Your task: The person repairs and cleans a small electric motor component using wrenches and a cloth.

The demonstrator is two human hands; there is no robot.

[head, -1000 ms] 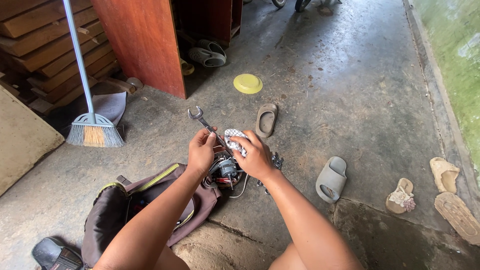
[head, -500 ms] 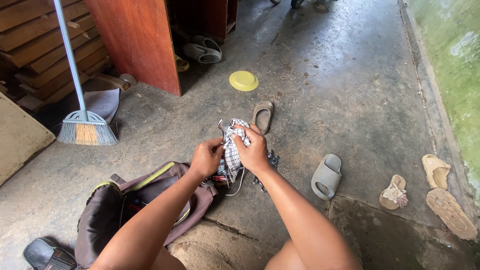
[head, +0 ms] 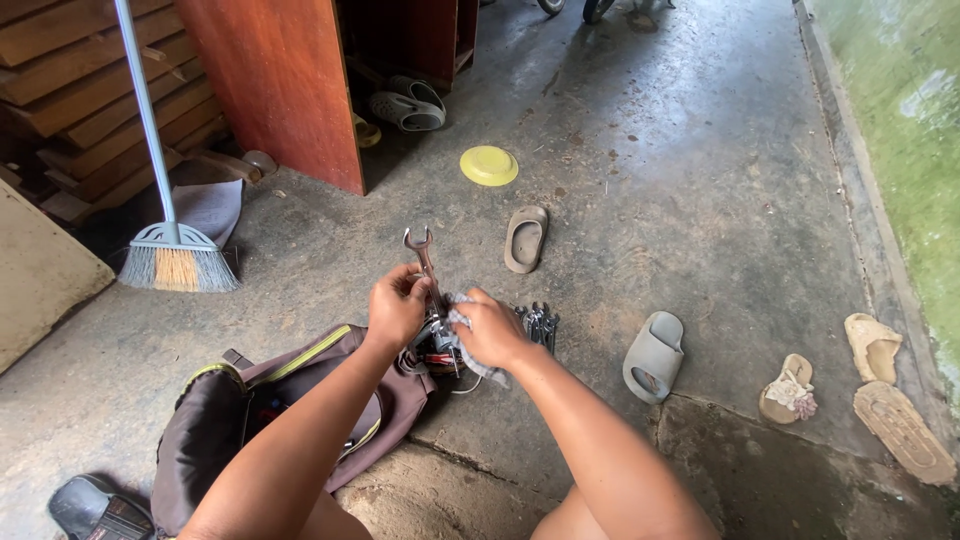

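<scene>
In the head view, a small dark motor-like part (head: 437, 345), with red and black pieces and thin wires showing, is kept low on the concrete floor (head: 700, 200), just beside the open brown tool bag (head: 290, 400), so that both hands can meet over it. An open-ended wrench (head: 424, 262) is held upright by the left hand (head: 396, 306), its forked head pointing away from the part and its shank running down towards it; the fingers (head: 385, 290) of that hand are curled tightly around the shank. A checked cloth (head: 465, 318) is pressed against the part by the right hand (head: 492, 333), whose fingers (head: 480, 305) are closed over the cloth, apparently to steady or wipe it. A cluster of further wrenches (head: 538, 322) lies on the floor just beyond the part, touching nothing else that can be made out. Well beyond the part, a tan slipper (head: 525, 238) and a yellow lid (head: 489, 165) lie on the floor, and a broom (head: 172, 250) stands well off on the left hand's side of the part.
</scene>
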